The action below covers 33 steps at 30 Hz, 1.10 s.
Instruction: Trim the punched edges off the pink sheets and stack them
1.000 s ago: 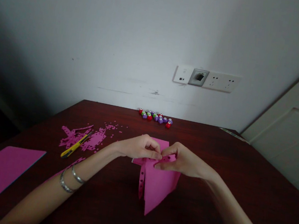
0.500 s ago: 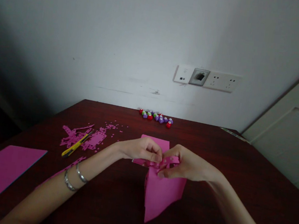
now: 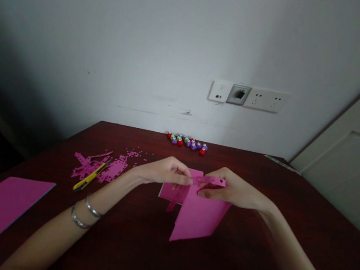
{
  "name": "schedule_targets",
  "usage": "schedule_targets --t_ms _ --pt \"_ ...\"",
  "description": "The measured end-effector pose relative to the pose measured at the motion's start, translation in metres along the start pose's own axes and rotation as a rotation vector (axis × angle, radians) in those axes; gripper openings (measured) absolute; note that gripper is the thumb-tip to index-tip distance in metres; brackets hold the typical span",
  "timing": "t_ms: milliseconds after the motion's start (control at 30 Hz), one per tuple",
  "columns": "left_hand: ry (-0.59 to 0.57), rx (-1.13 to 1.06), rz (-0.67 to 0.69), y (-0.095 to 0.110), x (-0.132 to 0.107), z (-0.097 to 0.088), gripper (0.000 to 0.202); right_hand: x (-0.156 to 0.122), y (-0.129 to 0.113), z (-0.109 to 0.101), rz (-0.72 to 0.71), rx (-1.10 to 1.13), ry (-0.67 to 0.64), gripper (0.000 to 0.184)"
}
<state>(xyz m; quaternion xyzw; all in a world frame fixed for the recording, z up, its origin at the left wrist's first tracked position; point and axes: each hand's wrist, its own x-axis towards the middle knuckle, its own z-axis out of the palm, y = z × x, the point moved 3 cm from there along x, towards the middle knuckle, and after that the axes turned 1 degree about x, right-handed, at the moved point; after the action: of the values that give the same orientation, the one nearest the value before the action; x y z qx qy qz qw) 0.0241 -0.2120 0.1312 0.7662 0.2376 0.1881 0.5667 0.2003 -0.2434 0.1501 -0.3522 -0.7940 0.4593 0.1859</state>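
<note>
A thin pink sheet, either paper or foam, hangs tilted between my two hands above the table. My left hand pinches the sheet's upper left edge between thumb and fingers. Closed on the upper right part, my right hand has its thumb on the near face. Across its fingers runs a narrow pink strip with punched holes. Another holed pink piece dangles below my left hand. Behind both hands lies a second pink sheet, partly covered. Exactly what the left fingertips grip is partly hidden.
To the left, a yellow utility knife rests on pink scraps. A larger pink sheet lies at the table's left edge. Several small coloured toy-like pieces sit near the wall, below the power sockets.
The held sheet has risen and swung slightly right, its lower corner higher than before. The holed strip shows more clearly over my right fingers, and a holed end now dangles below my left hand.
</note>
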Motion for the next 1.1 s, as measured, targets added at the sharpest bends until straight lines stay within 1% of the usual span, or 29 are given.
schedule_targets --t_ms 100,233,400,467,567,667,800,933,1000,1100 --pt "0.009 0.071 0.015 0.002 0.0 0.004 0.021 0.001 0.003 0.0 -0.007 0.01 -0.009 0.024" --pt "0.025 0.143 0.036 0.004 0.001 0.009 0.024 0.002 0.003 0.005 -0.028 0.039 -0.042 0.022" --pt "0.001 0.219 0.039 0.008 0.002 0.011 0.026 0.003 -0.002 0.01 -0.049 0.011 0.0 0.026" --pt "-0.003 0.222 0.053 0.011 0.002 0.011 0.025 0.004 -0.003 0.012 -0.044 0.002 -0.004 0.023" --pt "-0.009 0.2 0.077 0.013 0.002 0.011 0.017 0.004 -0.005 0.013 -0.043 -0.027 -0.022 0.021" --pt "-0.024 0.17 0.075 0.013 0.002 0.012 0.014 0.004 -0.005 0.014 -0.045 -0.021 -0.022 0.018" --pt "-0.022 0.084 0.036 0.009 0.003 0.013 0.015 0.002 -0.004 0.013 -0.044 0.023 -0.004 0.015" --pt "-0.053 -0.032 0.028 0.005 0.005 0.015 0.017 0.0 -0.005 0.015 -0.038 0.071 -0.054 0.015" --pt "-0.043 -0.09 0.027 0.003 0.006 0.016 0.019 0.001 -0.008 0.017 -0.05 0.089 -0.085 0.012" --pt "-0.023 -0.148 0.025 0.002 0.007 0.017 0.024 0.002 -0.009 0.021 -0.061 0.055 -0.122 0.012"
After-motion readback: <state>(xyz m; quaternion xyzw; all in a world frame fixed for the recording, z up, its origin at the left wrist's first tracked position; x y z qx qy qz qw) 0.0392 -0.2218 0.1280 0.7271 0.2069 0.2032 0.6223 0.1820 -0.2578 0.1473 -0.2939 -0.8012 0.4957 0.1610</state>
